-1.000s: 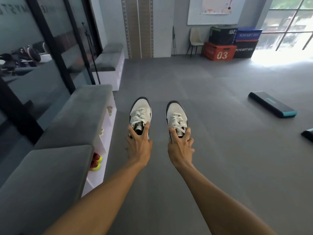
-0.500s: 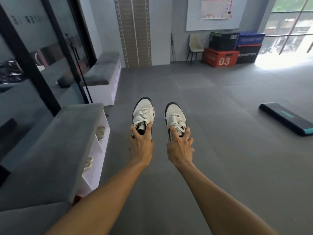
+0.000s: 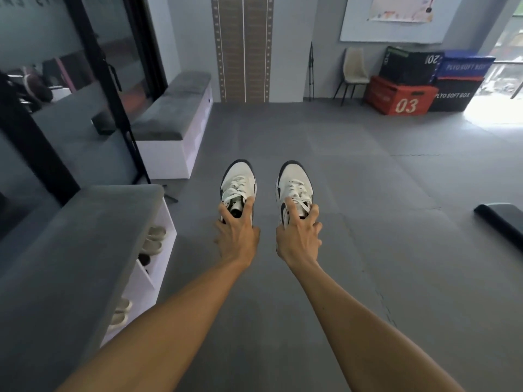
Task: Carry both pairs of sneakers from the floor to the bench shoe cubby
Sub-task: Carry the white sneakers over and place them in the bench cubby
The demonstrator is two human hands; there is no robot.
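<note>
The two white sneakers with black trim are in the air, carried side by side above the grey floor (image 3: 368,222), toes pointing away from the person. The left sneaker (image 3: 238,182) is held by the left hand (image 3: 237,236), the right sneaker (image 3: 294,183) by the right hand (image 3: 297,239). Each hand is closed on the heel collar, with fingers hooked into the shoe opening beside the laces and the thumb outside. I think this is the good place to hold: the collar is firm, the shoe is light, and the soft upper would bend if pinched at the toe. The loose laces could slip. The bench (image 3: 70,250) stands to the person's left, and its white cubbies (image 3: 158,267) already contain pale shoes (image 3: 154,239).
</note>
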